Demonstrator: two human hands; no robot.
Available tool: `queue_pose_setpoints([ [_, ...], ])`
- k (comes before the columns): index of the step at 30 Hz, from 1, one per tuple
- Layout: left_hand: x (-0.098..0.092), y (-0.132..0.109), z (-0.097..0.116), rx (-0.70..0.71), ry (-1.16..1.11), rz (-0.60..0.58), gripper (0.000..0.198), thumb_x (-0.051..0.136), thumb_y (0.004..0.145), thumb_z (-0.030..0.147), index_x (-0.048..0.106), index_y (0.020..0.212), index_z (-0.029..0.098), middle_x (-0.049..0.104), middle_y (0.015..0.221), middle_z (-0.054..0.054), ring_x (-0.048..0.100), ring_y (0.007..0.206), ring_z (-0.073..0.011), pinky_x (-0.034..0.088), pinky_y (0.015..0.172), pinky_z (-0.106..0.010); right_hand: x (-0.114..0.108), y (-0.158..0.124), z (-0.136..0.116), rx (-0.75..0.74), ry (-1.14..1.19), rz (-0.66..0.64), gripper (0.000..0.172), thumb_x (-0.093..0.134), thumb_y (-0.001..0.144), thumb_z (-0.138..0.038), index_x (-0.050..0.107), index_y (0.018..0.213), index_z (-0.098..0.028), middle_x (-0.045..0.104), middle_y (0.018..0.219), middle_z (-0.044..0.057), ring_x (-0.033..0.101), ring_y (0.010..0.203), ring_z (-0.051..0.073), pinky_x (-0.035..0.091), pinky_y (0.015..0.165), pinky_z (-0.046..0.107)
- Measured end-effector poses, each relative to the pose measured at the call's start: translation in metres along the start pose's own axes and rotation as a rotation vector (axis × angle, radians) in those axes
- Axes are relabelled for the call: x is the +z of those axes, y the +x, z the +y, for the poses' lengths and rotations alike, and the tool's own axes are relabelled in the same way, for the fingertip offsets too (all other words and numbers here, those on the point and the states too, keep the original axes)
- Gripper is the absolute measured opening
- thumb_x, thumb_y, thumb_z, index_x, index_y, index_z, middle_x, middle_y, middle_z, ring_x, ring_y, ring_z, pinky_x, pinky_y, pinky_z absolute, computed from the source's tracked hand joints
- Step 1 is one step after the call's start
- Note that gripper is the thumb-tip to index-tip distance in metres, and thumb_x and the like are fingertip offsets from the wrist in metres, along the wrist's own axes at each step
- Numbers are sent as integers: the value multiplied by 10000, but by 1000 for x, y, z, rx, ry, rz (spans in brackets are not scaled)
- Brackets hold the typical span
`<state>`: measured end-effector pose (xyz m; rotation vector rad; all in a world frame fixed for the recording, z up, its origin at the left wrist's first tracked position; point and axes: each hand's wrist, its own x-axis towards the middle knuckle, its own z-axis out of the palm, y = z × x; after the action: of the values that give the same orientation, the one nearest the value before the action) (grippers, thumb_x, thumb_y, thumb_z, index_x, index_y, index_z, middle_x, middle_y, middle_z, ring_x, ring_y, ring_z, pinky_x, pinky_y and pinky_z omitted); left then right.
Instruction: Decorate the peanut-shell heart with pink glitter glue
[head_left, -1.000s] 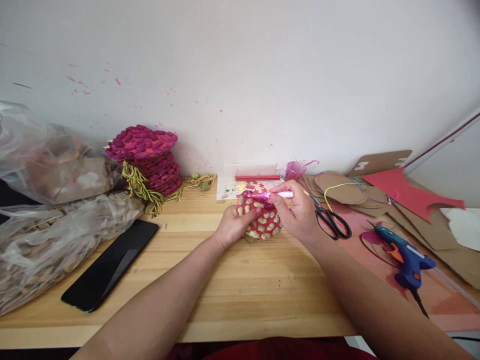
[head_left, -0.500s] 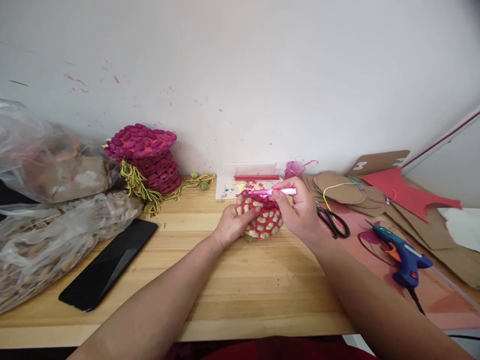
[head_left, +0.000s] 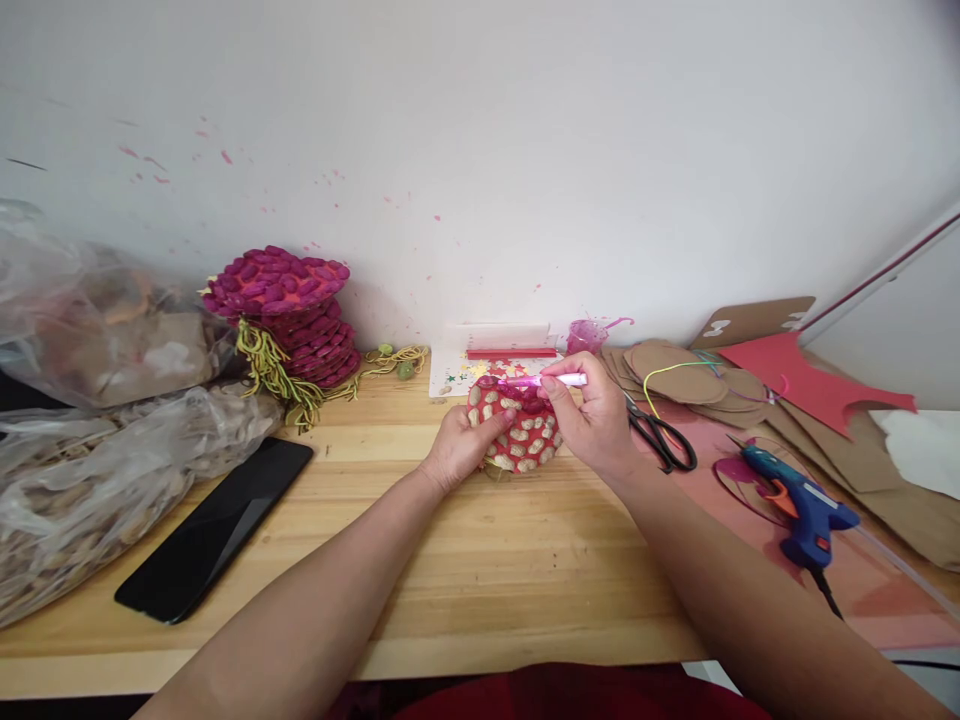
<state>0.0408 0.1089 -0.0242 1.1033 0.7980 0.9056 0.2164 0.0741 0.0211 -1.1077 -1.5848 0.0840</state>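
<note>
My left hand [head_left: 466, 442] is closed on the near left edge of a round red disc [head_left: 517, 434] covered with peanuts in their shells, its thumb on top. Most shells are bare tan; those along the far edge are painted purple. In my right hand [head_left: 589, 410] is a paintbrush [head_left: 561, 380] with a white handle stained purple, held level between thumb and fingers. Its tip meets the painted shells at the disc's far left edge. Behind the disc lies a white sheet [head_left: 442, 372] with small coloured stars. A purple-stained cup [head_left: 586, 336] stands at the wall.
Purple peanut-covered discs [head_left: 289, 310] with yellow-green yarn are stacked at left, near plastic bags [head_left: 150, 490] and a black phone [head_left: 217, 530]. At right are scissors [head_left: 667, 442], a blue glue gun [head_left: 806, 505], cardboard discs [head_left: 675, 375] and red cut paper [head_left: 817, 380].
The brush tip has shifted slightly along the disc's far edge. The whole view has moved a little; both hands keep their hold.
</note>
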Motion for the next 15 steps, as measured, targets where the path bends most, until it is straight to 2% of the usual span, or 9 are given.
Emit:
queue_pose_setpoints([
  [6, 1, -1, 2, -4, 12, -3, 514, 881, 668, 527, 782, 991, 140, 814, 975, -131, 778, 900, -304, 618, 870, -428, 1, 0, 1, 34, 47, -14, 89, 599, 975, -316, 603, 951, -230, 708, 868, 23, 648, 721, 164, 524, 677, 311],
  [10, 1, 0, 0, -5, -7, -9, 514, 879, 673, 516, 780, 1011, 142, 814, 997, -132, 777, 895, -304, 621, 862, -429, 0, 1, 4, 26, 0, 12, 111, 602, 975, -337, 603, 935, -233, 708, 875, 23, 662, 762, 174, 533, 719, 325],
  [15, 0, 0, -1, -7, 16, -8, 483, 875, 677, 521, 783, 974, 151, 816, 954, -115, 776, 855, -285, 625, 829, -404, 0, 0, 1, 26, 62, 10, 110, 604, 981, -335, 602, 943, -231, 698, 861, 15, 655, 751, 165, 523, 706, 310],
])
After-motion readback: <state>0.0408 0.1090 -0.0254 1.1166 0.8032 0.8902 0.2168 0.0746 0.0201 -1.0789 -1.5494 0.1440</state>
